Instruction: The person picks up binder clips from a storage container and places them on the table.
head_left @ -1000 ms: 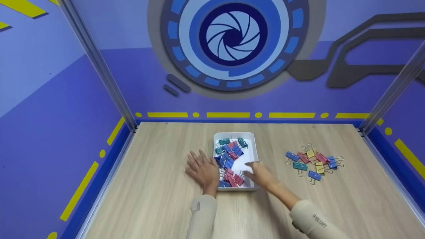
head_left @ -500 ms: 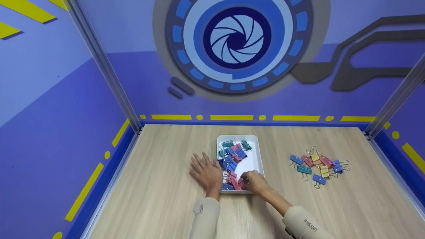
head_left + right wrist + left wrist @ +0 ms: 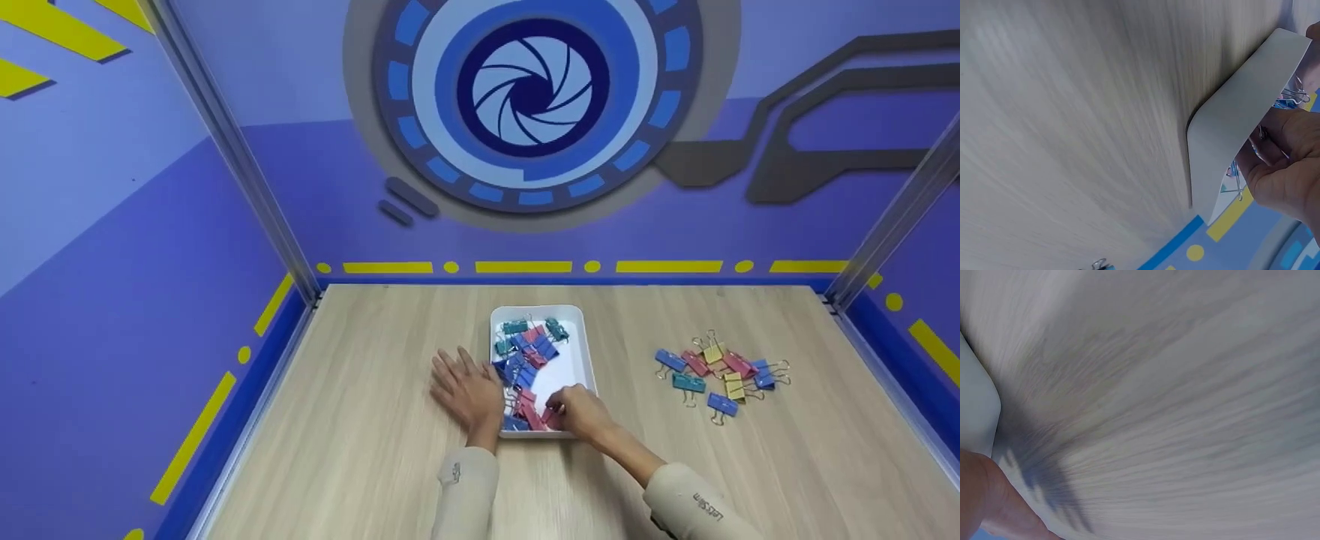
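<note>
A white tray holds several binder clips in pink, blue and green, heaped mostly along its left side. My left hand lies against the tray's left side with its fingers spread; the left wrist view catches only part of this hand beside the tray's wall. Reaching over the right rim, my right hand pinches a pink binder clip in the tray's front right corner. In the right wrist view its fingers curl inward past the rim, with a wire handle showing between them.
To the right on the wooden table lies a loose group of binder clips, among them a green one, a yellow one and a blue one. Purple panels stand at the back and sides.
My right hand has come down into the tray's front right corner, and its fingers have closed on a pink binder clip. The left hand stays at the tray's left side. The view has shifted slightly.
</note>
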A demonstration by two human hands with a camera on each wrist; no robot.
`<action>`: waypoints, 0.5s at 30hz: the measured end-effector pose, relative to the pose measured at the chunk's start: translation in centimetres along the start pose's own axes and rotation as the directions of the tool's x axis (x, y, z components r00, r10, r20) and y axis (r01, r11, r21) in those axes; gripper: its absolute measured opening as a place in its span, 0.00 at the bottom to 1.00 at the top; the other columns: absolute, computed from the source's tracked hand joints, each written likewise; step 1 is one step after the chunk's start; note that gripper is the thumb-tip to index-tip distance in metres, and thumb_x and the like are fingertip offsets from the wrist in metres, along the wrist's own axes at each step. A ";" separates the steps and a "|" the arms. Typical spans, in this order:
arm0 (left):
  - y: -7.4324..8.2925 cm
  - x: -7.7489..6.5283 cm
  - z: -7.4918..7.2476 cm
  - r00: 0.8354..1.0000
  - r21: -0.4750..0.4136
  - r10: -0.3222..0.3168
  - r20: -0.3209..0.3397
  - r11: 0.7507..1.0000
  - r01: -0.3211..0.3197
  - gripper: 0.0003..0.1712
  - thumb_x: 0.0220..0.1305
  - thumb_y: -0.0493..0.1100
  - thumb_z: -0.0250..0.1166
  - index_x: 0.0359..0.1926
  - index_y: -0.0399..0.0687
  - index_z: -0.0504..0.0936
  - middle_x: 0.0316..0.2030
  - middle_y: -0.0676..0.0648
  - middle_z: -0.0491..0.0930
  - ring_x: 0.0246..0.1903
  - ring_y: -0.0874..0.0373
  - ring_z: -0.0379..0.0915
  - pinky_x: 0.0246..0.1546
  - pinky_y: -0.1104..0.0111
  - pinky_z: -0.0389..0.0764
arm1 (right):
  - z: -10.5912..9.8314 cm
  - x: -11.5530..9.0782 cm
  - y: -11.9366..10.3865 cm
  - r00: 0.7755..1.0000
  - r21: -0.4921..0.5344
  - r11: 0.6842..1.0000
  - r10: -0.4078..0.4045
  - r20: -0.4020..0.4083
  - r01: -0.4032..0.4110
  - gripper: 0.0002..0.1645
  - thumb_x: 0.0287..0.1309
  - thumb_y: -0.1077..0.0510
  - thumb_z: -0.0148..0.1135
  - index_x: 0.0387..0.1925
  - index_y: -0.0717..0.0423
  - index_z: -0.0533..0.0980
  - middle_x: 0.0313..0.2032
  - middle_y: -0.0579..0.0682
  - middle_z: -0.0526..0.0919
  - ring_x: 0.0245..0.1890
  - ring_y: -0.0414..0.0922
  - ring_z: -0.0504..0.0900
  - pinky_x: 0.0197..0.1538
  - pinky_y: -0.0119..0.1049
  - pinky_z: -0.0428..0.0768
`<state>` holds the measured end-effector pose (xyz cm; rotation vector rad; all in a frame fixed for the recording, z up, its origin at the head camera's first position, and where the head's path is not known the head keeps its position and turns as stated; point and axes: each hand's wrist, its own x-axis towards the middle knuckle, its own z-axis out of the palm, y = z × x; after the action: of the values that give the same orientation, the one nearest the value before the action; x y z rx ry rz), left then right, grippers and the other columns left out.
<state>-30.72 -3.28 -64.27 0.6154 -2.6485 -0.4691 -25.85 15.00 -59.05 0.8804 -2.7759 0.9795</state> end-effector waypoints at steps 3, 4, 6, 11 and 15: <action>0.0 0.0 0.1 1.000 0.011 0.006 -0.012 1.000 -0.006 0.36 0.74 0.59 0.54 0.76 0.50 0.65 0.79 0.38 0.56 0.79 0.39 0.50 0.75 0.37 0.56 | -0.1 0.1 -0.1 1.000 -0.003 1.000 0.017 0.016 -0.017 0.09 0.47 0.78 0.67 0.28 0.65 0.86 0.24 0.55 0.87 0.25 0.38 0.79 0.27 0.30 0.79; 0.0 0.0 0.1 1.000 0.012 0.008 -0.014 1.000 -0.008 0.36 0.74 0.59 0.54 0.76 0.50 0.65 0.79 0.38 0.56 0.79 0.39 0.50 0.75 0.38 0.56 | -0.2 0.1 -0.2 1.000 -0.001 1.000 0.015 0.021 -0.015 0.09 0.48 0.78 0.66 0.28 0.65 0.86 0.24 0.55 0.87 0.25 0.37 0.77 0.27 0.30 0.78; -0.1 0.0 0.2 1.000 0.012 0.010 -0.015 1.000 -0.010 0.36 0.74 0.59 0.54 0.77 0.50 0.65 0.79 0.38 0.56 0.79 0.39 0.49 0.75 0.38 0.56 | -0.2 0.1 -0.3 1.000 0.000 1.000 0.006 0.022 -0.006 0.09 0.48 0.78 0.66 0.27 0.65 0.86 0.23 0.55 0.87 0.25 0.37 0.77 0.27 0.30 0.78; -0.2 -0.1 0.3 1.000 0.013 0.017 -0.019 1.000 -0.017 0.36 0.74 0.59 0.54 0.77 0.50 0.65 0.79 0.37 0.55 0.79 0.39 0.49 0.76 0.38 0.56 | -0.1 -0.1 -0.4 1.000 -0.026 0.999 -0.022 0.001 0.022 0.09 0.45 0.78 0.68 0.26 0.65 0.87 0.25 0.55 0.89 0.26 0.41 0.84 0.29 0.36 0.85; -0.3 -0.1 0.4 0.999 0.016 0.025 -0.020 1.000 -0.025 0.37 0.74 0.59 0.55 0.77 0.50 0.65 0.79 0.37 0.56 0.79 0.39 0.50 0.75 0.39 0.57 | -0.2 -0.1 -0.5 1.000 -0.073 0.997 -0.019 -0.013 0.018 0.10 0.44 0.78 0.69 0.26 0.63 0.88 0.26 0.55 0.90 0.27 0.43 0.86 0.31 0.40 0.87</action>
<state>-30.74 -3.40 -64.79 0.5882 -2.6394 -0.4333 -25.54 14.78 -58.66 0.8842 -2.7681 0.8724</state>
